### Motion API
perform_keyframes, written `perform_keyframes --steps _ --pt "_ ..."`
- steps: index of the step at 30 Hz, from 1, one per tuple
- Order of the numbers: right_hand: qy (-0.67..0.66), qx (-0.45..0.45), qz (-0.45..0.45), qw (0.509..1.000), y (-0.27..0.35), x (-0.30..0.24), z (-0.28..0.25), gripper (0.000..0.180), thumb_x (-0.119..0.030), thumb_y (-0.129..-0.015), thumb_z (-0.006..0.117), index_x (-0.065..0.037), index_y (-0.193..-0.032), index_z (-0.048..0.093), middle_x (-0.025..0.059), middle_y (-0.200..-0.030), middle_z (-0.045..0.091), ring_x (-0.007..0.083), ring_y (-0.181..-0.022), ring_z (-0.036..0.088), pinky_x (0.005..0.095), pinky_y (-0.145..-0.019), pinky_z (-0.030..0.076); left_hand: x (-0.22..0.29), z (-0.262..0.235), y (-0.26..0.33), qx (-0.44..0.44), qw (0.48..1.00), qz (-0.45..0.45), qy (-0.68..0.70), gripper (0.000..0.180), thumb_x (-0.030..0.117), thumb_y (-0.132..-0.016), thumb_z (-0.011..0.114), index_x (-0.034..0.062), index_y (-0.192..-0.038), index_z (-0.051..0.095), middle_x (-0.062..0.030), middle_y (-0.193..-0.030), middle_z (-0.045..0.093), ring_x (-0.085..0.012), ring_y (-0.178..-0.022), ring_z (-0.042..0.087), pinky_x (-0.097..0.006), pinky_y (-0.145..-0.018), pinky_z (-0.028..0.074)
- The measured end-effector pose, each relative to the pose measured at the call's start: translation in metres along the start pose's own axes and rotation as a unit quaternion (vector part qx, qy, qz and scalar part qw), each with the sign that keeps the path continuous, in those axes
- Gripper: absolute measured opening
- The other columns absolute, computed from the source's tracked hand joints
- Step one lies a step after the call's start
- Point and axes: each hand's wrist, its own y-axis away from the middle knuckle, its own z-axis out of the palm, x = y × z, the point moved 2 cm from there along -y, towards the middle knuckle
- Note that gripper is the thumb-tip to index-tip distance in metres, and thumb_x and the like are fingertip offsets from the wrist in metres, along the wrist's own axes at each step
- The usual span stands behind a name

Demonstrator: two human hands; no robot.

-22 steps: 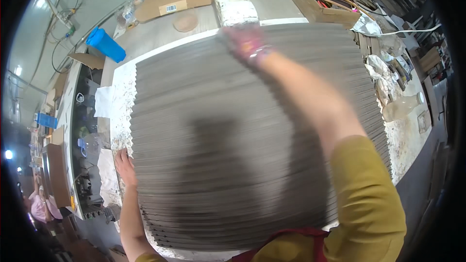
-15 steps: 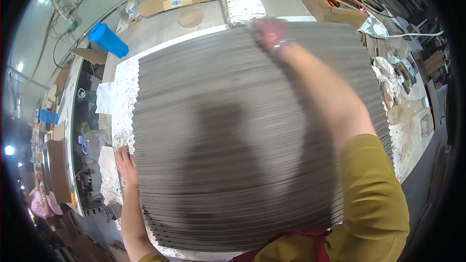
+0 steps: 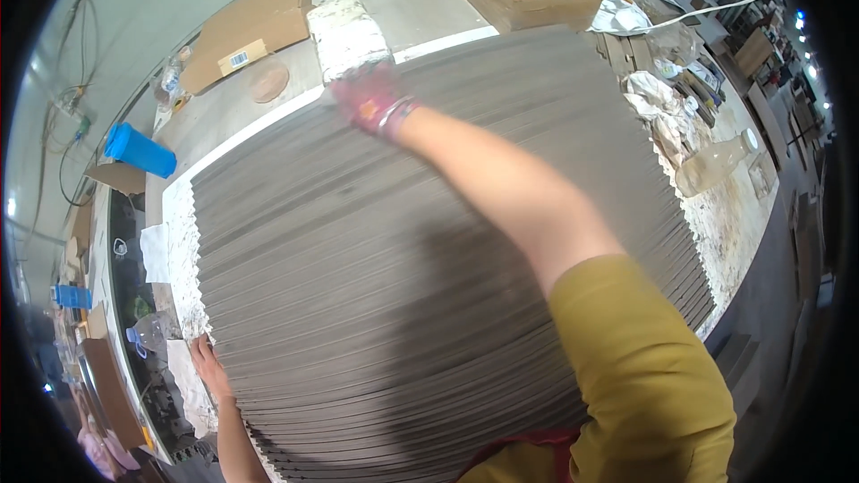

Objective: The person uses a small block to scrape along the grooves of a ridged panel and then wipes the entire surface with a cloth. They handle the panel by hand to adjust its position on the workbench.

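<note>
A broad layer of long grey-brown strips [image 3: 340, 277] lies side by side before me, their ends making a jagged edge on the left and right. My right hand [image 3: 369, 100], in a dark red glove, is at the far edge of the strips, close to a white, stained block [image 3: 349, 36]. Motion smears its fingers, so whether it holds anything cannot be made out. My bare left hand [image 3: 211, 368] rests at the left ends of the strips with its fingers stretched out and nothing in it.
Beyond the strips lie a flattened cardboard box [image 3: 255, 31] and a round tan disc [image 3: 268, 84]. A blue cup [image 3: 140, 150] stands far left. An open carton [image 3: 528, 9] of odds and ends sits far right. On the right are crumpled paper [image 3: 658, 112] and a plastic bottle [image 3: 716, 164].
The whole view has turned and shifted. My right hand has swept left along the far edge, nearer the white block. My left hand stays at the strips' left ends.
</note>
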Motion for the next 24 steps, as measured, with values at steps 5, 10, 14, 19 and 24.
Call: perform_keyframes --steps 5,10,14,19,24 --pt "-0.057 0.049 0.184 0.980 0.045 0.158 -0.006 0.023 -0.024 -0.086 0.054 -0.012 -0.101 0.068 0.0170 -0.102 0.067 0.0358 -0.099 0.064 0.0463 -0.087 0.048 -0.004 -0.001 0.004 -0.006 0.999 -0.007 -0.031 0.040 0.011 -0.091 0.045 0.0062 -0.131 0.046 -0.0195 -0.135 0.043 -0.0396 -0.126 0.039 -0.045 -0.103 0.033" --pt "0.019 0.111 0.231 0.967 0.075 0.240 -0.024 0.022 -0.025 -0.089 0.051 -0.012 -0.097 0.067 0.0161 -0.095 0.067 0.0351 -0.093 0.065 0.0485 -0.080 0.049 -0.012 0.003 -0.003 -0.035 0.999 -0.017 -0.031 0.044 0.012 -0.090 0.046 0.0062 -0.133 0.044 -0.0202 -0.137 0.041 -0.0399 -0.127 0.037 -0.046 -0.104 0.032" --pt "0.008 0.152 0.056 0.987 0.068 0.177 -0.012 0.020 -0.023 -0.088 0.050 -0.015 -0.098 0.065 0.0153 -0.098 0.067 0.0337 -0.096 0.064 0.0478 -0.081 0.049 -0.017 -0.001 0.008 -0.039 0.997 -0.019 -0.068 0.050 0.028 -0.091 0.045 0.0050 -0.135 0.042 -0.0204 -0.138 0.039 -0.0408 -0.128 0.037 -0.046 -0.105 0.032" --pt "0.127 0.116 0.289 0.942 0.122 0.308 -0.021 0.027 -0.029 -0.085 0.056 -0.018 -0.109 0.063 0.0160 -0.105 0.065 0.0357 -0.100 0.063 0.0471 -0.085 0.048 -0.012 0.002 0.004 -0.033 0.999 -0.003 -0.041 0.051 0.029 -0.090 0.046 0.0055 -0.136 0.041 -0.0202 -0.138 0.040 -0.0400 -0.128 0.037 -0.046 -0.105 0.032" --pt "-0.022 0.199 0.196 0.960 0.118 0.238 -0.030 0.035 -0.036 -0.089 0.055 -0.019 -0.119 0.058 0.0169 -0.114 0.062 0.0368 -0.104 0.060 0.0471 -0.087 0.048 -0.002 -0.005 -0.002 -0.042 0.997 -0.027 -0.063 0.046 0.024 -0.092 0.043 0.0079 -0.135 0.042 -0.0157 -0.138 0.040 -0.0367 -0.129 0.037 -0.047 -0.103 0.032"
